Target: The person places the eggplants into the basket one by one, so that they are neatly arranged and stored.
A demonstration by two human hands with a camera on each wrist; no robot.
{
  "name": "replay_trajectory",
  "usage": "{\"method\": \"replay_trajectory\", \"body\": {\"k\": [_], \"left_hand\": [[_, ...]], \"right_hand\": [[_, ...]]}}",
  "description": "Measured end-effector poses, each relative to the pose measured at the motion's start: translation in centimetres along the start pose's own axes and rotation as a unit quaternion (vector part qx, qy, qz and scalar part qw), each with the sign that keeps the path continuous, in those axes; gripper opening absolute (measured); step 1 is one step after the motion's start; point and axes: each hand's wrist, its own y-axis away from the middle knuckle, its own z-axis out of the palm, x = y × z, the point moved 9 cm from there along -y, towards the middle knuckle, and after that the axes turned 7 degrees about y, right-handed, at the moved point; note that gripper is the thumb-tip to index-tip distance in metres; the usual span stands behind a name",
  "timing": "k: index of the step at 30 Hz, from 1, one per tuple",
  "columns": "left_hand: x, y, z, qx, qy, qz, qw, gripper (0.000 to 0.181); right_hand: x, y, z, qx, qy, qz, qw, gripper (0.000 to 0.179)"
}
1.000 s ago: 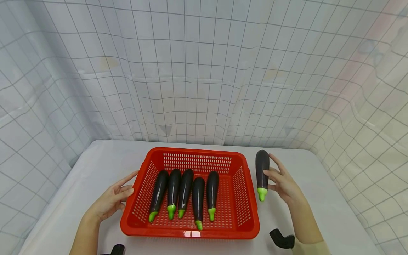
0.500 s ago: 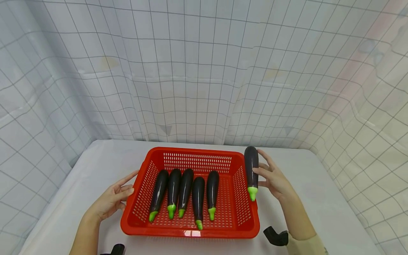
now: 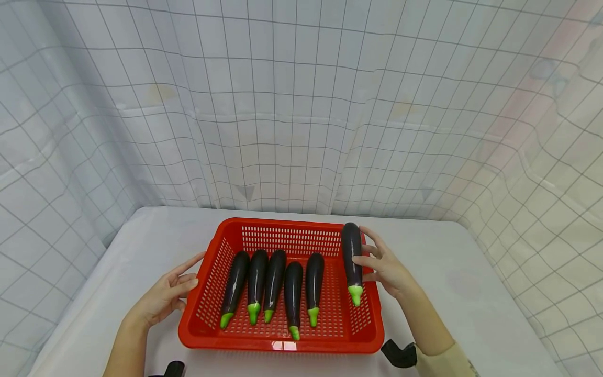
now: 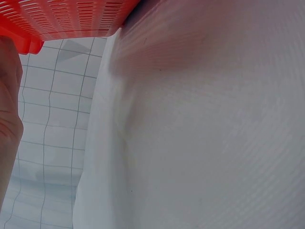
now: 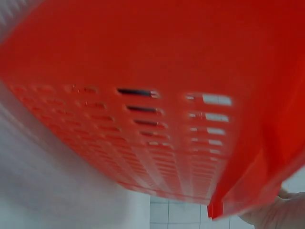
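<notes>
An eggplant (image 3: 349,248) with a green stem is pinched by my right hand (image 3: 388,269) over the right end of a red plastic basket (image 3: 282,344). Its stem points toward me. Several other eggplants (image 3: 256,277) lie side by side inside the basket, stems to the front. Against the basket's left rim, my left hand (image 3: 162,298) rests with its fingertips, the forefinger extended. Only the edge of that hand (image 4: 8,90) shows in the left wrist view. The slotted basket wall (image 5: 157,57) fills most of the right wrist view and hides the held eggplant; part of the right hand (image 5: 274,214) appears below.
A white-covered table (image 3: 452,251) carries the basket. Grid-patterned curtains (image 3: 292,115) surround it at the back and sides. Black wrist mounts (image 3: 400,354) sit at both wrists, near the front of the table.
My right hand has carried the eggplant leftward, from beside the basket across its right rim to above the inside. My left hand and the basket have stayed in place.
</notes>
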Motion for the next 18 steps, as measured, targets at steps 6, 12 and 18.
{"method": "replay_trajectory", "body": {"k": [6, 12, 18], "left_hand": [[-0.1, 0.0, -0.2, 0.006, -0.005, -0.002, 1.0000, 0.055], [-0.2, 0.0, -0.2, 0.008, -0.003, -0.002, 1.0000, 0.055], [-0.1, 0.0, -0.1, 0.004, 0.002, -0.001, 1.0000, 0.055]], "right_hand": [[0.3, -0.3, 1.7, -0.008, 0.025, 0.005, 0.9997, 0.075], [0.9, -0.5, 3.1, 0.006, 0.039, 0.022, 0.9990, 0.075], [1.4, -0.7, 4.0, 0.036, 0.028, 0.045, 0.9980, 0.074]]}}
